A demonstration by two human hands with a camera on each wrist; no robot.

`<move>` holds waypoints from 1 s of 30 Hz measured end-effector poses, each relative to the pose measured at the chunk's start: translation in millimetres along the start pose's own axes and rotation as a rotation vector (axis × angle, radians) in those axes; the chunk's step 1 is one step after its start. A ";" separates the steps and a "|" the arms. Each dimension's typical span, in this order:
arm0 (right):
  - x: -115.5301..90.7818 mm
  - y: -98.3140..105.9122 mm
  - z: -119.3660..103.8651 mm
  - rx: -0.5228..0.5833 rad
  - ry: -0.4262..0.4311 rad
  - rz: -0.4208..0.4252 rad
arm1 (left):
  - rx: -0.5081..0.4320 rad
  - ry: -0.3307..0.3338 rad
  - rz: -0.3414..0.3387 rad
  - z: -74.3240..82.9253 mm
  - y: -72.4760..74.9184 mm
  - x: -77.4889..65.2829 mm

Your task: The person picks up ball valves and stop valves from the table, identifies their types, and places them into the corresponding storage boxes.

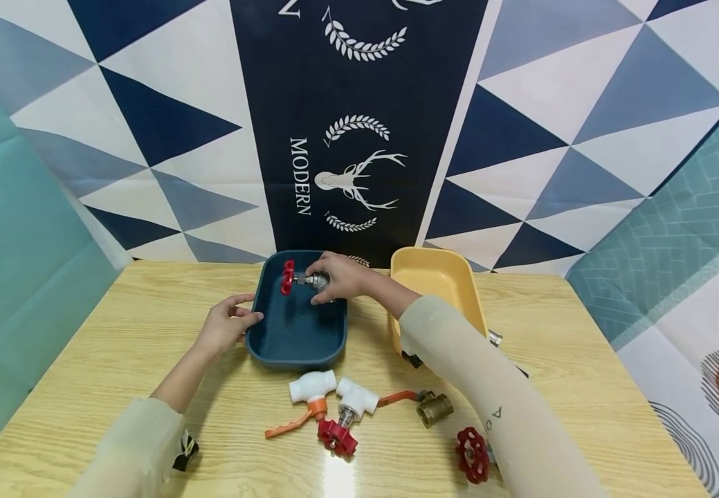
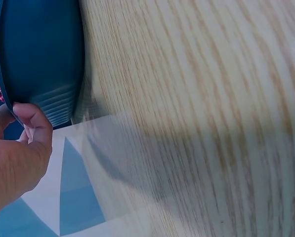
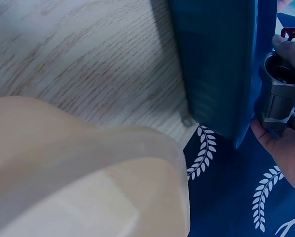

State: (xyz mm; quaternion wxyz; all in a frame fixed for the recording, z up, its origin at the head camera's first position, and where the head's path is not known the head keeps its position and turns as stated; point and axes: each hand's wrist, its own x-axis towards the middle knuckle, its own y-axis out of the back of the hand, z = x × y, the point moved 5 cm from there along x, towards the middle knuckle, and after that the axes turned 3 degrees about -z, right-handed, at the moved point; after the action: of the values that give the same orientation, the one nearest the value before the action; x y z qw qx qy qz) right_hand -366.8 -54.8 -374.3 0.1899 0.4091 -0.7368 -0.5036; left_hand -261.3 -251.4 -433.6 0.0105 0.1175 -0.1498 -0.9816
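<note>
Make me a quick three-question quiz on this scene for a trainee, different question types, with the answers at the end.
1. Multiple choice: what does the right hand hold?
A) a brass valve
B) a grey metal valve with a red handwheel
C) a yellow tray

2. True or false: the left hand grips the yellow tray.

3. Count: how many white-bodied valves can be seen lying on the table?

Key:
1. B.
2. False; the left hand holds the blue tray by its rim.
3. Two, one with an orange lever and one with a red handwheel.
</note>
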 end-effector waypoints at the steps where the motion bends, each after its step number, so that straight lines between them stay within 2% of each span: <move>1: 0.6 -0.2 0.5 0.002 -0.002 0.001 | 0.001 0.003 0.002 -0.4 -0.1 0.4; 30: 17.8 -10.6 8.2 -0.023 -0.042 -0.002 | -0.001 0.013 0.011 -2.6 2.4 2.4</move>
State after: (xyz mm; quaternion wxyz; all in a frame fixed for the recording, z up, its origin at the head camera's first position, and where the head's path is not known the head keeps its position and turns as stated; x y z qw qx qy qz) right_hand -378.6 -65.9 -389.6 0.1789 0.3969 -0.7344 -0.5208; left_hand -263.1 -254.6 -435.8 0.0171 0.1231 -0.1500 -0.9808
